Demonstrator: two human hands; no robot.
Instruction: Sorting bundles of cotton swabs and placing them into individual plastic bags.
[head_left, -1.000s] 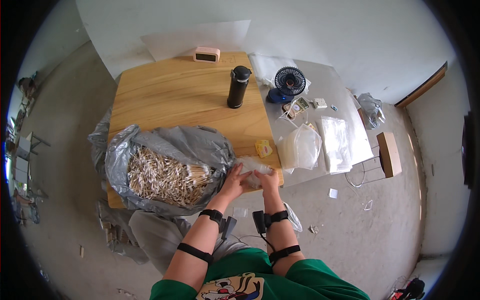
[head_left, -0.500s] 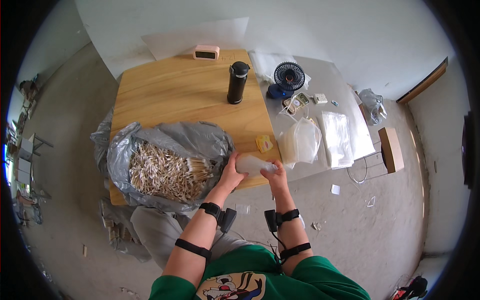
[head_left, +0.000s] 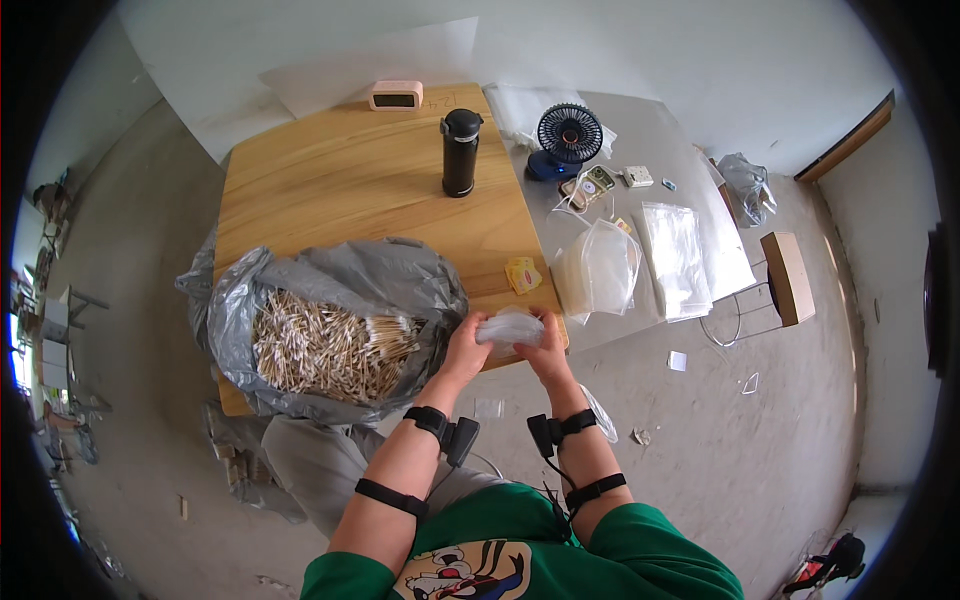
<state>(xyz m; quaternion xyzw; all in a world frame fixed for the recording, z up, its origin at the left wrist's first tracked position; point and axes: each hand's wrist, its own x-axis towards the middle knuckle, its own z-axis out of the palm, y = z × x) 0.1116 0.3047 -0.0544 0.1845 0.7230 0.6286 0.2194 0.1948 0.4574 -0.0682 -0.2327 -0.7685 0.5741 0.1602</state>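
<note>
Between my two hands, over the near right edge of the wooden table (head_left: pixel 350 170), is a translucent plastic bag (head_left: pixel 511 328), bunched up and whitish. My left hand (head_left: pixel 466 345) grips its left side and my right hand (head_left: pixel 545 350) its right side, both with fingers curled round. What lies inside the bag, if anything, I cannot make out. Just left of my left hand, a big grey plastic sack (head_left: pixel 237 300) lies open, full of loose cotton swabs (head_left: pixel 320 345) with wooden sticks. Small yellow paper slips (head_left: pixel 523 275) rest on the table just beyond the bag.
On the grey side table (head_left: pixel 640 120) are a stack of clear bags (head_left: pixel 600 265), flat clear sleeves (head_left: pixel 675 260), a small dark fan (head_left: pixel 569 135) and a phone (head_left: pixel 587 188). A black bottle (head_left: pixel 460 155) and a pink clock (head_left: pixel 396 95) stand farther back. A cardboard box (head_left: pixel 788 280) is at right.
The plastic bag has gone from stretched out sideways to more bunched and level between my hands. My right hand has drawn slightly closer to my left. The view has shifted a little.
</note>
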